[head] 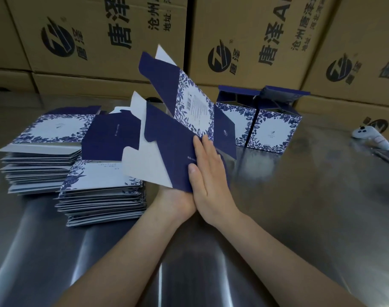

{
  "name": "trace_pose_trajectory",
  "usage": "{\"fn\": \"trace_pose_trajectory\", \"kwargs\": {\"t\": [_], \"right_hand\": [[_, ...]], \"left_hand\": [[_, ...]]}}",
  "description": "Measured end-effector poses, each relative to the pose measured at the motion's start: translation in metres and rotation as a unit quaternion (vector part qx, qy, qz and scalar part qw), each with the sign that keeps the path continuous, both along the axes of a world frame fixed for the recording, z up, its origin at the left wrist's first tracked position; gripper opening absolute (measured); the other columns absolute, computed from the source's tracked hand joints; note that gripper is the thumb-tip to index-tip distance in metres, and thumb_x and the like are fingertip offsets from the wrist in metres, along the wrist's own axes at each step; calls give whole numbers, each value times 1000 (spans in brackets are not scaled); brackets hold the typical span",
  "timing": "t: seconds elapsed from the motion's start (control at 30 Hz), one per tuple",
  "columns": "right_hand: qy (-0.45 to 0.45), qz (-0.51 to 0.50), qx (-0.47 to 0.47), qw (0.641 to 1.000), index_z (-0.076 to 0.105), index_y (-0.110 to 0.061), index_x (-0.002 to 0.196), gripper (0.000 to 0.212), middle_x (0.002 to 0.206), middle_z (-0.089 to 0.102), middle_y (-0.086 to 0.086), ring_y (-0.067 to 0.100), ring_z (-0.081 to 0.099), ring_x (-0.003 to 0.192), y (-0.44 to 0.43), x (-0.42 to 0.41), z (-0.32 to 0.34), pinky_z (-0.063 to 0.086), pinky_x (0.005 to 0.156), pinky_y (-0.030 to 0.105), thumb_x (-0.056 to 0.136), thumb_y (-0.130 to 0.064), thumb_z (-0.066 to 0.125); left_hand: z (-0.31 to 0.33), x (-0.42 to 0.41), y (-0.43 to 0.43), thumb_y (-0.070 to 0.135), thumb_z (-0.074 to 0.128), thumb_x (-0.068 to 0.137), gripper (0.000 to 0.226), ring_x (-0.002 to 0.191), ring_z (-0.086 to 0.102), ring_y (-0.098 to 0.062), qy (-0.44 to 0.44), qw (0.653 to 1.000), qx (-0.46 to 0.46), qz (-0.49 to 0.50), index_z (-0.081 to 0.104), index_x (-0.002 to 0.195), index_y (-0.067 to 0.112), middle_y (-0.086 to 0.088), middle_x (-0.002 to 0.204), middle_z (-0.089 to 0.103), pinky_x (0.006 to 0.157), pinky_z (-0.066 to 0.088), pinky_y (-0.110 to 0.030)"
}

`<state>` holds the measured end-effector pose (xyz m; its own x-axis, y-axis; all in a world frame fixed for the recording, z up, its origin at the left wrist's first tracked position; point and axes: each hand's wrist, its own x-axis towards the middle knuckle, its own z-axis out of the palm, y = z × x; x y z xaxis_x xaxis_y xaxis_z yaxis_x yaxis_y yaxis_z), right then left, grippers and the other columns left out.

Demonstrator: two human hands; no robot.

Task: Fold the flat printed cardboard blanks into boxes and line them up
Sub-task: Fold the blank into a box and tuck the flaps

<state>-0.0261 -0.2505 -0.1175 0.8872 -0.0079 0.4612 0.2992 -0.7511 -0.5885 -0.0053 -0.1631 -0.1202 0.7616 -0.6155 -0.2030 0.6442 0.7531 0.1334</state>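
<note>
One blank (167,138) in hands (174,202) (209,173), two boxes (239,124) (275,131), two stacks (41,167) (105,202)

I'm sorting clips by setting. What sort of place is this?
Likely a packing workroom or warehouse. Large printed shipping cartons are stacked along the back, stacks of flat blanks sit on a steel worktable, and two folded boxes stand side by side.

Right hand (209,173) flat, fingers straight; left hand (178,201) alongside (fingers hidden).
</note>
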Motion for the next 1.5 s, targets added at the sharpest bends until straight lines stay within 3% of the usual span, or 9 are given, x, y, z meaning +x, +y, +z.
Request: {"fn": "trace_pose_trajectory", "kwargs": {"t": [0.03, 0.2, 0.33, 0.47, 0.57, 0.73, 0.97, 1.13, 1.5], "right_hand": [[0, 1, 1, 1000, 10, -25, 155, 60, 164, 2, -5, 2, -6, 149, -1, 0, 0, -1, 122, 36, 97, -41, 18], [23, 11, -1, 1000, 10, -26, 155, 63, 164, 2, -6, 2, -6, 148, -4, 2, 1, -1, 122, 35, 96, -46, 18], [19, 34, 43, 998, 10, -29, 155, 68, 164, 2, -9, -1, -5, 148, -8, 1, 7, 1, 122, 28, 93, -56, 24], [-6, 72, 76, 994, 0, -38, 150, 86, 161, -6, -18, -9, -10, 144, -16, -2, 14, -2, 115, 12, 81, -80, 31], [-26, 87, 89, 992, -2, -39, 151, 103, 161, -8, -19, -7, -10, 145, -23, -2, 19, 1, 115, 13, 70, -92, 33], [-70, 84, 121, 987, 3, -33, 156, 108, 163, 0, -14, -3, 1, 147, -36, 3, 19, 13, 116, 14, 73, -86, 46], [-105, 64, 186, 975, 9, -25, 157, 96, 163, 9, -9, 9, 8, 150, -45, 10, 17, 22, 119, 52, 83, -78, 43], [-125, 40, 251, 959, 16, -35, 152, 71, 150, 24, -20, -8, 21, 141, -47, 11, 20, 24, 113, 16, 90, -59, 40], [-144, 125, 343, 920, 31, -27, 150, 60, 154, 38, -9, 7, 33, 142, -48, 7, 33, 30, 116, 32, 95, -48, 40]], "left_hand": [[2, -1, -8, 21, 43, 92, 39, 69, 67, -9, -46, 979, 170, 103, 56, 129, 16, -29, 80, 71, 67, 54, -26], [7, -6, -9, 26, 61, 62, 25, 83, 65, -19, -110, 982, 15, 155, 77, 62, 7, -7, 74, 75, 86, 50, -36], [9, 0, -2, 34, 58, 69, 33, 85, 73, -11, -193, 971, 37, 137, 81, 81, 14, 1, 90, 77, 80, 58, -33], [11, 11, 6, 24, 62, 87, 42, 86, 43, 38, -259, 929, 241, 105, 65, 123, 3, 5, 112, 69, 111, 30, -16], [19, 10, 7, 41, 52, 83, 38, 93, 71, -6, -346, 902, 204, 160, 75, 102, 18, 1, 100, 76, 85, 58, -27], [34, 14, 12, 43, 37, 104, 41, 124, 58, -24, -311, 908, 204, 192, 58, 132, 23, -4, 128, 66, 108, 44, -45], [31, 17, 13, 54, 47, 90, 56, 128, 54, -19, -348, 849, 312, 247, 47, 139, 27, 1, 135, 60, 108, 42, -42], [31, 19, 14, 56, 51, 87, 50, 117, 59, -8, -356, 802, 375, 298, 49, 126, 24, 3, 127, 61, 105, 44, -35], [36, 15, 11, 33, 60, 89, 37, 113, 60, -2, -435, 755, 355, 340, 50, 124, 30, 10, 121, 63, 89, 48, -15]]}}
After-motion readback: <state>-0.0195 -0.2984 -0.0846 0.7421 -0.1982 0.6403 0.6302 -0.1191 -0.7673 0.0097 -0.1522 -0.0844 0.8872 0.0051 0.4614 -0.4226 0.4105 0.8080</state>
